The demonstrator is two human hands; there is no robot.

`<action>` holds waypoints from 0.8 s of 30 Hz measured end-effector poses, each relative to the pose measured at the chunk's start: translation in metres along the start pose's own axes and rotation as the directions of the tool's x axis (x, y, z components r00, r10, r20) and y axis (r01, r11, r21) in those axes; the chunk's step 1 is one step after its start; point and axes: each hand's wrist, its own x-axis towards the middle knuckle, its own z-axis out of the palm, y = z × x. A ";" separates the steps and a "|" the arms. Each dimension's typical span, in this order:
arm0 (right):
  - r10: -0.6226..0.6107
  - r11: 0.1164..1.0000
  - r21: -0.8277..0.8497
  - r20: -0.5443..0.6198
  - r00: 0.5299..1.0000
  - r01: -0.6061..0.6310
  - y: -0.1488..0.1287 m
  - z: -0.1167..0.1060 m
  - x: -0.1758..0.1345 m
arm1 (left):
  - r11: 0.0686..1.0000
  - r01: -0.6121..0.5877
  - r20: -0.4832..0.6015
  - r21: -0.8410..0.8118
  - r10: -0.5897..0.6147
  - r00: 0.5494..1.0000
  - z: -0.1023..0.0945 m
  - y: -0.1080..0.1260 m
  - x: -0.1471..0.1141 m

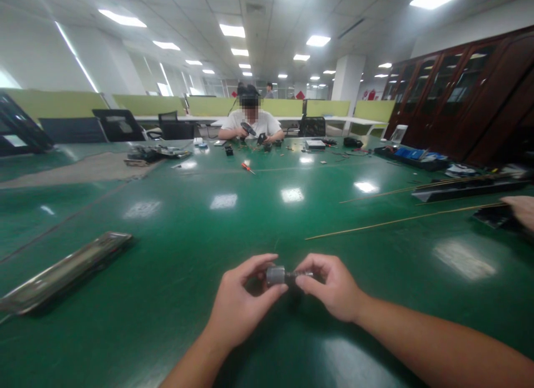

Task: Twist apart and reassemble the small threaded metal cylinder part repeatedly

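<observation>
A small silver cylinder with a thin shaft, which looks like a small electric motor (276,275), is held just above the green table between my hands. The thumb and fingers of my left hand (240,304) curl around its cylindrical body. From the right, my right hand (336,290) pinches the shaft (299,274) between thumb and fingertips. The shaft points right and seems ridged, though blur hides the detail. My left fingers partly cover the body's far end.
A long shallow metal tray (69,271) lies at left. Two thin rods (400,222) reach in from the right, near another person's hand (520,211). A red screwdriver (247,167) lies farther back. Across the green table (200,221), a person (250,123) handles a power drill (248,129) among small parts.
</observation>
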 end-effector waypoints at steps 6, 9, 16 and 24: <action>-0.008 1.000 0.006 -0.006 1.000 0.008 0.001 0.000 0.000 | 1.000 -0.017 -0.005 0.021 0.017 1.000 0.000 0.000 0.001; -0.010 1.000 -0.007 -0.009 1.000 0.010 0.001 0.000 0.000 | 1.000 -0.014 -0.004 0.022 0.014 1.000 0.000 -0.002 0.000; -0.029 0.999 -0.027 -0.013 1.000 0.028 0.004 -0.001 0.000 | 0.999 0.000 0.003 0.042 0.000 1.000 -0.001 -0.003 -0.001; -0.050 0.998 -0.026 -0.023 0.998 0.049 0.004 -0.002 0.000 | 0.996 -0.054 -0.018 0.068 0.055 0.998 -0.004 -0.002 -0.001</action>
